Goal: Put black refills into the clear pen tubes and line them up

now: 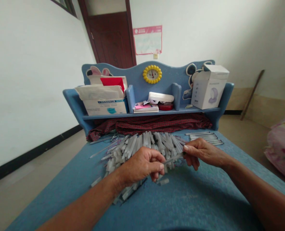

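Note:
My left hand (142, 165) and my right hand (200, 152) meet over a blue desk top (181, 202). Both pinch the same thin grey plastic strip (173, 158), the left at its near end, the right at its far end. Behind and under the hands spreads a big heap of similar grey strips (142, 144). A small grey piece (163, 181) lies on the desk just below my left fingers. A neat row of strips (205, 137) lies apart at the right, beyond my right hand.
A blue shelf (147, 112) at the desk's back holds a white box (210, 86), a carton of papers (104, 99), books and a yellow clock (152, 74). Red checked cloth (152, 123) lies beneath it. A pink bundle (283, 147) sits at right; a brown door (111, 38) stands behind.

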The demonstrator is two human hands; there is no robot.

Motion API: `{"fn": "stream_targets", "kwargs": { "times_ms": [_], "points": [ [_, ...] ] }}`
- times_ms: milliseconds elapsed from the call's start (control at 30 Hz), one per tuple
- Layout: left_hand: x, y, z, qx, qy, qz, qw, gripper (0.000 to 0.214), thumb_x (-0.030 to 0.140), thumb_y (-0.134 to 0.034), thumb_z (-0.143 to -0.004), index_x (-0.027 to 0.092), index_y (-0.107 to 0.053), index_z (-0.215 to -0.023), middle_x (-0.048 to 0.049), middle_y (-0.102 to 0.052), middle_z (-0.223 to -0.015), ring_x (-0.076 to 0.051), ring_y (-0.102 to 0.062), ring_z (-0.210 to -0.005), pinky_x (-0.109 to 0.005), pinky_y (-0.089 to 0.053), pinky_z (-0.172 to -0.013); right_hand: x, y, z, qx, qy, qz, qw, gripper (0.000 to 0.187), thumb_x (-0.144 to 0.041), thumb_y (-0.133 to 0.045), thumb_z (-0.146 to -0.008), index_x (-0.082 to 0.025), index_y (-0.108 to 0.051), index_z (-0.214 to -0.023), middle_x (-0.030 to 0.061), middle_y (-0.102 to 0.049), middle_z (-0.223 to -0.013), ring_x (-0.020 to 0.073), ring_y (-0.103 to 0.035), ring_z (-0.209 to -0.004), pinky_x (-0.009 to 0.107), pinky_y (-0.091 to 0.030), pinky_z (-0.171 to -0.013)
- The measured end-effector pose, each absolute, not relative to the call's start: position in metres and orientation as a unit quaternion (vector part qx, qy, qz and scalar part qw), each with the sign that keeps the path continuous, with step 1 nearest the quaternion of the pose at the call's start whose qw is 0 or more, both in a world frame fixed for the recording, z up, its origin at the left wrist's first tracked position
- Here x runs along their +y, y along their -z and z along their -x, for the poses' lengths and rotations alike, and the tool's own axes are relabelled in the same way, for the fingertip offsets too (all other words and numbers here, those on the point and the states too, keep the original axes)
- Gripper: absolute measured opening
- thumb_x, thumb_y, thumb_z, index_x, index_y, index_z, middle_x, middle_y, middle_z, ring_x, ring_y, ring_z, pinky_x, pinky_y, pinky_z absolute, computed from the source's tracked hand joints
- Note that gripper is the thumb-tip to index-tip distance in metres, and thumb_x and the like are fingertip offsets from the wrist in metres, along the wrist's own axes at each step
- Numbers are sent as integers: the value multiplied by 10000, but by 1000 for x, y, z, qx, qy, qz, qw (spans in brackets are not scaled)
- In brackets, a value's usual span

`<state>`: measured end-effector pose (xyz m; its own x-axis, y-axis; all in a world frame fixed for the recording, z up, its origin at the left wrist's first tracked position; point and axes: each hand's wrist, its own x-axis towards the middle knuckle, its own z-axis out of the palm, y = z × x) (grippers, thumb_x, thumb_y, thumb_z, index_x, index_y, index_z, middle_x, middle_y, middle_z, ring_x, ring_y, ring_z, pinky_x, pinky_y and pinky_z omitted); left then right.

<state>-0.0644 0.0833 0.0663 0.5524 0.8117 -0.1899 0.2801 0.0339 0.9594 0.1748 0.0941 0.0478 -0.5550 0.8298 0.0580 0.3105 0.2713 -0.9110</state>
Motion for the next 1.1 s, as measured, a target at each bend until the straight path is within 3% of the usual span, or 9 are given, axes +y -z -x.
{"fn": "stream_targets", "kwargs": {
  "times_ms": [133,300,467,633,800,933,1100],
  "points": [
    [83,-66,65,414,-238,-659,581,122,184,-617,-649,116,-596,-748,-6,-658,-585,-71,-523,-407,-194,-425,-440,95,-47,-175,-719,-495,388,296,363,-485,-642,-754,-135,-578,-825,5,-635,-612,97,-587,-445,188,-438,-424],
    [84,-65,66,413,-239,-660,580,123,192,-619,-653,119,-597,-750,-7,-658,-583,-76,-525,-408,-195,-421,-438,95,-46,-174,-746,-469,381,280,499,-547,-446,-861,-120,-574,-636,29,-601,-536,100,-578,-431,197,-428,-421],
    [85,-66,65,414,-235,-665,575,103,188,-616,-652,120,-603,-728,-6,-656,-584,-73,-526,-418,-192,-424,-445,96,-44,-174,-717,-491,387,308,360,-480,-638,-759,-134,-580,-840,1,-634,-594,103,-589,-439,187,-431,-414],
    [85,-66,66,414,-236,-665,574,117,188,-618,-650,119,-605,-744,-5,-657,-586,-72,-523,-415,-192,-425,-442,95,-45,-173,-739,-476,380,288,490,-539,-451,-861,-117,-573,-645,34,-609,-538,98,-575,-422,192,-421,-410],
    [85,-65,67,413,-235,-665,576,112,189,-615,-657,118,-605,-742,-6,-659,-594,-70,-524,-416,-190,-423,-444,96,-45,-173,-710,-502,387,307,368,-479,-662,-734,-132,-584,-830,3,-634,-588,104,-581,-426,193,-431,-407],
    [84,-64,66,417,-234,-664,575,117,195,-620,-656,123,-604,-746,-1,-653,-590,-73,-527,-421,-194,-421,-450,94,-48,-174,-734,-483,379,290,464,-539,-514,-826,-118,-584,-644,25,-609,-531,100,-575,-427,196,-430,-417],
    [84,-63,65,417,-234,-668,570,115,204,-616,-664,127,-604,-749,-8,-649,-601,-81,-519,-427,-203,-413,-455,93,-49,-174,-718,-499,385,295,369,-491,-629,-759,-128,-598,-812,6,-632,-587,102,-580,-431,198,-444,-413]
  ]
}}
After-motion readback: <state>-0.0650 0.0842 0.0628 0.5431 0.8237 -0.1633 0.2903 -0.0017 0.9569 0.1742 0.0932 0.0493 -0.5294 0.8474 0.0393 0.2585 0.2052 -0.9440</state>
